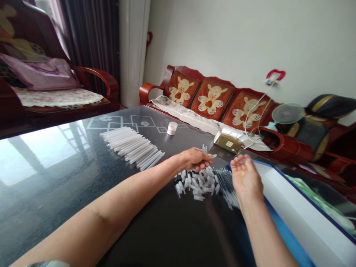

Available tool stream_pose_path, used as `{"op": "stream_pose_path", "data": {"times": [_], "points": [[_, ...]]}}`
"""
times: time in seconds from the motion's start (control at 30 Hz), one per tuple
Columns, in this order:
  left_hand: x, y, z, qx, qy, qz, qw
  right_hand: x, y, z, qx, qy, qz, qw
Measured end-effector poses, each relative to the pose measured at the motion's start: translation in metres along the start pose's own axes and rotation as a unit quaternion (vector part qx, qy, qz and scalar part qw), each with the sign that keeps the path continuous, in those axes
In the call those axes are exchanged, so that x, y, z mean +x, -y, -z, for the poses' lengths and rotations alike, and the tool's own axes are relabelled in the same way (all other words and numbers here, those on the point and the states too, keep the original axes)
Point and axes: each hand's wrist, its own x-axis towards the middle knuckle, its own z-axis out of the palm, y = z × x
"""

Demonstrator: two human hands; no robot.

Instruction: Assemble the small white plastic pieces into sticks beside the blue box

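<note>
My left hand is closed, pinching a small whitish translucent cap that points to the right. Beneath it, a heap of short pen caps, white with some black parts, is spread on the dark tabletop. To the right of the heap lies a bundle of thin pen refills, partly covered by my right hand. That hand hovers palm up with its fingers loosely bent, and I see nothing held in it. White pen barrels lie in a long row to the left.
A small round white tub stands behind the barrels. A gold box sits at the table's far edge. Along the right is a long white box with blue edges. Behind are a wooden sofa and a fan.
</note>
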Motion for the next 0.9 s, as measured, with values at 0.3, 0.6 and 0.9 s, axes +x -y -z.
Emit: {"op": "stream_pose_path", "data": {"times": [0.3,0.6,0.9], "points": [[0.014,-0.011,0.048,0.324,-0.265,-0.128,0.899,-0.026,-0.044,0.015,-0.523,0.196,0.316,0.767],[0.005,-0.035,0.074,0.438,-0.332,-0.092,0.830,-0.039,-0.047,0.014,-0.501,0.245,0.402,0.726],[-0.063,-0.028,0.112,0.699,-0.322,0.040,0.637,-0.038,-0.048,0.014,-0.472,0.237,0.406,0.746]]}}
